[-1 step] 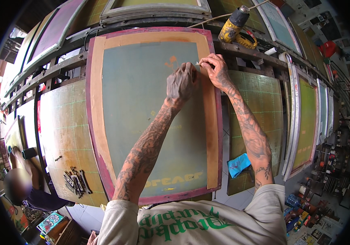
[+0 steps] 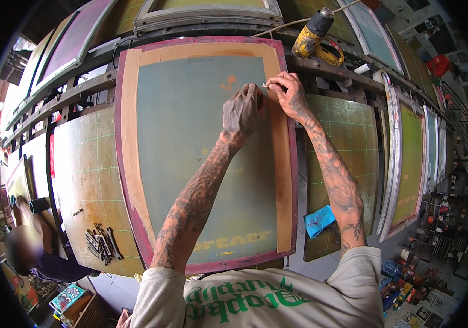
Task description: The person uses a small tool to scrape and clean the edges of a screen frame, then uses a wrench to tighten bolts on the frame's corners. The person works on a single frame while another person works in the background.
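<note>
A large printing screen lies before me, its pink-stained frame lined with brown tape around blue-grey mesh. Faint orange and yellow designs show in the mesh. Near the far right corner, my left hand is curled over the mesh; whatever its fingers hold is hidden. Just right of it, above the taped edge, my right hand pinches a small pale scrap between thumb and fingertips. The scrap is too small to tell its kind.
A yellow-and-black heat gun stands on the rail beyond the screen. Several wrenches lie on the left board; a blue cloth rests on the right board. Another person works at far left. More screens stand right.
</note>
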The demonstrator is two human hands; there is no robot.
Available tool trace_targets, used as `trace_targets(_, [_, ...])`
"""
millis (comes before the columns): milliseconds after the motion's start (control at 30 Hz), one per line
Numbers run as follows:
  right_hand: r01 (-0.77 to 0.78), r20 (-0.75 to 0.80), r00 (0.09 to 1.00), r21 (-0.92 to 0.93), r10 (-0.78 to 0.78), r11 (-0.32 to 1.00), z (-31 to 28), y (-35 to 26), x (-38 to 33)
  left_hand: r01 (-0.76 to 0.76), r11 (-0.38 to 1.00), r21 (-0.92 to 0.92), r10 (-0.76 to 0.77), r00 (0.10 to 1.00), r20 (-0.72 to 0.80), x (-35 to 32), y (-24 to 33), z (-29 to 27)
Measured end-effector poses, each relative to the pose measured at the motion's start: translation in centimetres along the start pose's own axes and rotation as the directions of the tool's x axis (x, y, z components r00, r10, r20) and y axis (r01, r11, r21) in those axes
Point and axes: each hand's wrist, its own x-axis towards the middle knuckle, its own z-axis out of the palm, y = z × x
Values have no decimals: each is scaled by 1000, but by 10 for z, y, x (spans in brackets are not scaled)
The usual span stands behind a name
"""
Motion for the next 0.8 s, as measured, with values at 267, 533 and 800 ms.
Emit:
trace_targets(267, [3, 72, 997, -20, -2, 1000, -6, 1, 2, 67, 997, -44, -65, 997, 50, 0, 5, -3])
trace_targets(533, [21, 93, 995, -34, -18, 999, -7, 0, 3, 9, 996, -92, -19, 995, -102, 0, -2, -2])
trace_targets(800, [79, -108, 990, -119, -92, 990, -2, -9, -7, -168, 982, 85, 148, 968, 201, 38, -11, -15])
